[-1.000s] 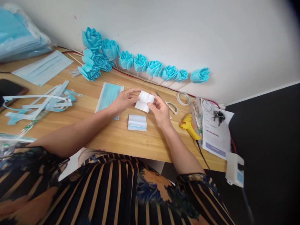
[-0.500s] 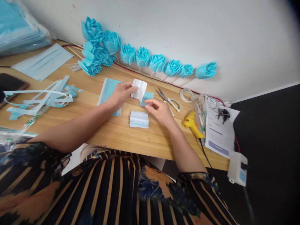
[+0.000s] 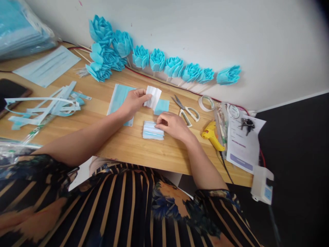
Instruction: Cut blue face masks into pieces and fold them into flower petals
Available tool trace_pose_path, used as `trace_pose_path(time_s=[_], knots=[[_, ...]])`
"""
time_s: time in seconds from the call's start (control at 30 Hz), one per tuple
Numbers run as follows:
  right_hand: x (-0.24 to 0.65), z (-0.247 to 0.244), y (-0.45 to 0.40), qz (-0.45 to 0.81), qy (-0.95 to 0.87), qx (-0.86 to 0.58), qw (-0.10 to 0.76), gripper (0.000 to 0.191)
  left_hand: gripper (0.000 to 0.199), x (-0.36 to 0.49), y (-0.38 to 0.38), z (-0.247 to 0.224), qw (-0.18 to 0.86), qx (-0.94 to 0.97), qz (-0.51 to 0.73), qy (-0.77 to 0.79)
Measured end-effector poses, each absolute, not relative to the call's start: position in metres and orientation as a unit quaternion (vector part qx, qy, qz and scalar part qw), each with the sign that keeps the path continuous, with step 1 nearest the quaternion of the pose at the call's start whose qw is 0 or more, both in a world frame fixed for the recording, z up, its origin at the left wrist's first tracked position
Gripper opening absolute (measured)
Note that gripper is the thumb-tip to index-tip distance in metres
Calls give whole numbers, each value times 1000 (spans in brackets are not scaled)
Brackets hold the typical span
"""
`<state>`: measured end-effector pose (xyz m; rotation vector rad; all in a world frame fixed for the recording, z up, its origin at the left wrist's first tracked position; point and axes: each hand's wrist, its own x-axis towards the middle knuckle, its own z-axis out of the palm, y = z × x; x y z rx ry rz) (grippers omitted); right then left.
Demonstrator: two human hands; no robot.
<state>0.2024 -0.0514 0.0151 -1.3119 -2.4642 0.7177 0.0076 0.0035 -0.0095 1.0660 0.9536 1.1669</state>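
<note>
My left hand pinches a white pleated piece by its left side, raised a little over the table. Under and right of it lies a small blue piece. My right hand has its fingertips closed at the upper right edge of a pleated white-and-blue stack; whether a layer is gripped is too small to tell. A larger blue mask sheet lies partly beneath my left hand.
Scissors, a tape roll and a yellow glue gun are to the right. Blue flowers line the wall. Cut strips and a phone lie left.
My right hand has moved down from the small blue piece to the pleated stack, and its fingers have closed. My left hand still holds the white piece in nearly the same place.
</note>
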Motion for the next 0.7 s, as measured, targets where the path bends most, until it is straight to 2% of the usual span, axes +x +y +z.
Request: trace_pose_path(time_s=[0.2, 0.33, 0.5, 0.7], knots=[[203, 17, -52, 271, -839, -450, 144, 9, 12, 8, 3, -9, 612, 455, 503, 407], [204, 15, -52, 326, -803, -464, 186, 8, 12, 8, 2, -8, 613, 453, 501, 410], [204, 12, -52, 365, -784, -451, 219, 21, 11, 8, 2, -8, 616, 458, 497, 405], [204, 17, -54, 403, -759, -455, 234, 15, 13, 8, 5, -12, 594, 471, 502, 416]])
